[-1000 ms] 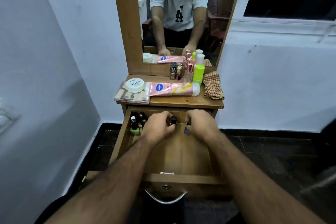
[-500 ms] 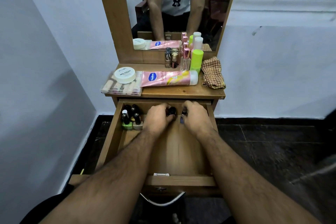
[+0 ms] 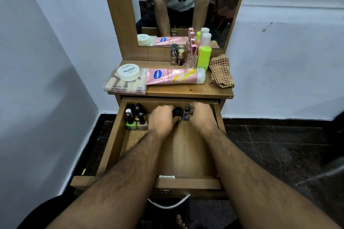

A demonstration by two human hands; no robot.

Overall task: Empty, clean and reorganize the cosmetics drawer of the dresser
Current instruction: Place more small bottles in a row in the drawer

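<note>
A person's 2 hands work at the far end of the open wooden drawer of a dresser. The left hand curls round a small black-capped bottle, and the right hand pinches a small bottle with a dark blue base just beside it, apparently lining both up along the back wall. A cluster of black-capped nail polish bottles stands upright in the drawer's far left corner, packed tight, probably to keep small items from tipping and to leave the bare floor for larger ones. On the desk above, still waiting, lie a pink lotion tube, a round white jar on a clear plastic case, upright bottles by the mirror, and a checked cloth at the right edge, likely kept for wiping.
</note>
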